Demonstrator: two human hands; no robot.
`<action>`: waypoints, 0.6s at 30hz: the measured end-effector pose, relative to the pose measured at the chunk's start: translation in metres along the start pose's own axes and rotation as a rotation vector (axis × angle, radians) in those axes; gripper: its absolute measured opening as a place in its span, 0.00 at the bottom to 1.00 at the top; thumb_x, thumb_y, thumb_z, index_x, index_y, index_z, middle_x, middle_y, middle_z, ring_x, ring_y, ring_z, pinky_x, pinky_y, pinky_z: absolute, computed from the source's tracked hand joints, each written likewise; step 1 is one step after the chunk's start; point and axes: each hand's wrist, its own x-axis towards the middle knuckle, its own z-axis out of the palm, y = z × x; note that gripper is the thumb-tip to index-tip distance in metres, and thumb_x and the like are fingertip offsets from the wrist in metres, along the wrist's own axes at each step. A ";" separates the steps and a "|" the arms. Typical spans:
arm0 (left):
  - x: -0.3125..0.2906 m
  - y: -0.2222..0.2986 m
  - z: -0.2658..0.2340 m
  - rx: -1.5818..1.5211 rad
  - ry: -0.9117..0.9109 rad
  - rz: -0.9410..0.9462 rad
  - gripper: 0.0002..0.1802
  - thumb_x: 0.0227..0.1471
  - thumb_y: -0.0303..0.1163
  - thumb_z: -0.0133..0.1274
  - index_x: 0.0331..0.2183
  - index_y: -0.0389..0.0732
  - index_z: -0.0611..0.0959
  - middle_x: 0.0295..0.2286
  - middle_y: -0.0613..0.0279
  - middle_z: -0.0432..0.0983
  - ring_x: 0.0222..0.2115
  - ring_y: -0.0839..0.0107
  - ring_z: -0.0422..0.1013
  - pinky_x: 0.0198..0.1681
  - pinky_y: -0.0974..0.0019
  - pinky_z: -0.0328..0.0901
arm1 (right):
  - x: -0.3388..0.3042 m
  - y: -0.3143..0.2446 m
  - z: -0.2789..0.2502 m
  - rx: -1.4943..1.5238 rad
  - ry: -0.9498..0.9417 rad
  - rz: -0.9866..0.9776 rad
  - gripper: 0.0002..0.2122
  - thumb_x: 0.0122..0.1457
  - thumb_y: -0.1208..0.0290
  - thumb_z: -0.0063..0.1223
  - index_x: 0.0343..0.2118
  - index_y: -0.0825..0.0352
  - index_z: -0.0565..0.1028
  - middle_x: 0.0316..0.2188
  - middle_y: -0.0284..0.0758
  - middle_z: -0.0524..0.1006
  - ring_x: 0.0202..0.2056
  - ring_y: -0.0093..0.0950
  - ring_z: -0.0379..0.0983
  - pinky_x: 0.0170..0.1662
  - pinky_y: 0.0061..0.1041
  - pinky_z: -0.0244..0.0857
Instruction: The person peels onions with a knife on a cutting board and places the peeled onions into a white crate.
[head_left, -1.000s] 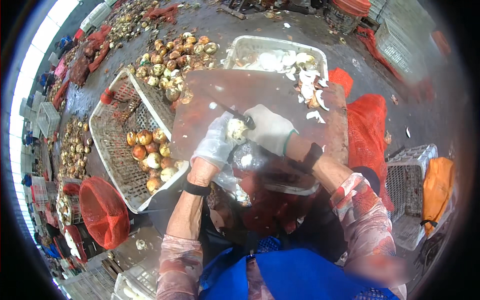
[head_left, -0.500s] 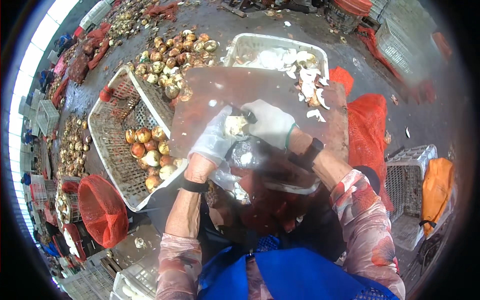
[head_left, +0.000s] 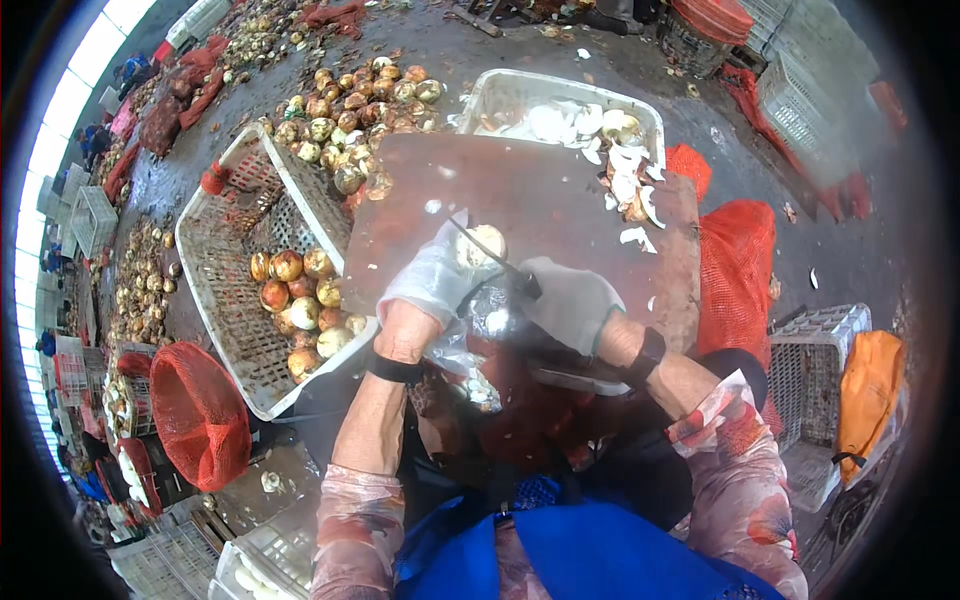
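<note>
A pale peeled onion (head_left: 487,243) is held in my left hand (head_left: 430,272), which wears a whitish glove, over the near part of a reddish-brown board (head_left: 430,180). My right hand (head_left: 572,303), also gloved, is closed round the dark handle of a knife (head_left: 495,252). The knife's thin blade runs up and leftward from that hand across the onion's near side. Whether the edge is cutting into it cannot be made out. A small white scrap (head_left: 432,206) lies on the board beyond my left hand.
Left of the board, a tilted white crate (head_left: 225,345) holds several brown-skinned onions (head_left: 303,290). Another white crate (head_left: 655,125) behind the board contains white onion pieces (head_left: 570,122). Red mesh sacks (head_left: 735,270) lie to the right. An onion heap (head_left: 350,110) covers floor at far left.
My right hand has moved right and toward me, bringing the knife blade into sight across the onion. The onion shows more fully in my left hand, slightly farther right and away.
</note>
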 end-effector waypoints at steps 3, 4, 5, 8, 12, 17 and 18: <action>-0.002 -0.009 0.001 0.006 0.024 0.005 0.38 0.48 0.45 0.62 0.56 0.39 0.68 0.44 0.44 0.76 0.44 0.50 0.74 0.46 0.56 0.67 | -0.001 -0.006 0.003 0.016 -0.031 0.067 0.13 0.60 0.58 0.50 0.42 0.61 0.74 0.31 0.40 0.79 0.34 0.41 0.78 0.39 0.35 0.70; -0.002 -0.004 0.001 0.004 0.022 0.010 0.38 0.48 0.45 0.62 0.56 0.39 0.68 0.44 0.44 0.76 0.44 0.50 0.74 0.46 0.56 0.67 | -0.001 -0.008 0.001 0.005 -0.044 0.099 0.13 0.60 0.58 0.50 0.42 0.61 0.73 0.32 0.41 0.79 0.35 0.42 0.77 0.39 0.36 0.70; -0.002 0.001 0.000 0.013 -0.009 -0.065 0.34 0.49 0.42 0.61 0.54 0.37 0.70 0.43 0.47 0.77 0.43 0.56 0.74 0.46 0.60 0.67 | -0.003 -0.009 0.001 -0.043 -0.008 0.108 0.12 0.60 0.60 0.49 0.41 0.60 0.73 0.33 0.43 0.79 0.35 0.45 0.77 0.39 0.40 0.70; -0.001 0.021 0.000 0.074 -0.045 -0.177 0.29 0.51 0.41 0.60 0.50 0.36 0.73 0.40 0.51 0.78 0.40 0.62 0.75 0.44 0.64 0.67 | -0.001 -0.007 0.007 -0.067 0.066 0.087 0.10 0.59 0.62 0.49 0.39 0.61 0.72 0.33 0.45 0.78 0.34 0.47 0.76 0.38 0.44 0.69; 0.009 0.002 0.009 0.100 -0.063 -0.201 0.26 0.50 0.45 0.59 0.44 0.35 0.77 0.35 0.53 0.79 0.35 0.63 0.76 0.40 0.64 0.68 | 0.008 -0.005 0.014 -0.102 0.145 0.015 0.09 0.58 0.64 0.50 0.37 0.63 0.71 0.32 0.46 0.78 0.33 0.48 0.76 0.36 0.44 0.69; 0.001 0.005 0.015 0.006 0.028 -0.139 0.23 0.49 0.42 0.61 0.41 0.35 0.79 0.35 0.57 0.80 0.34 0.68 0.75 0.41 0.66 0.68 | 0.018 0.011 0.021 -0.200 0.320 -0.103 0.07 0.53 0.71 0.50 0.32 0.67 0.70 0.24 0.46 0.77 0.27 0.45 0.77 0.30 0.40 0.71; 0.000 0.005 0.015 -0.024 0.047 -0.107 0.23 0.49 0.41 0.62 0.42 0.35 0.79 0.35 0.57 0.80 0.35 0.69 0.74 0.41 0.66 0.68 | 0.021 0.011 0.018 -0.182 0.268 -0.079 0.07 0.54 0.70 0.50 0.33 0.68 0.70 0.25 0.47 0.77 0.28 0.46 0.77 0.32 0.41 0.71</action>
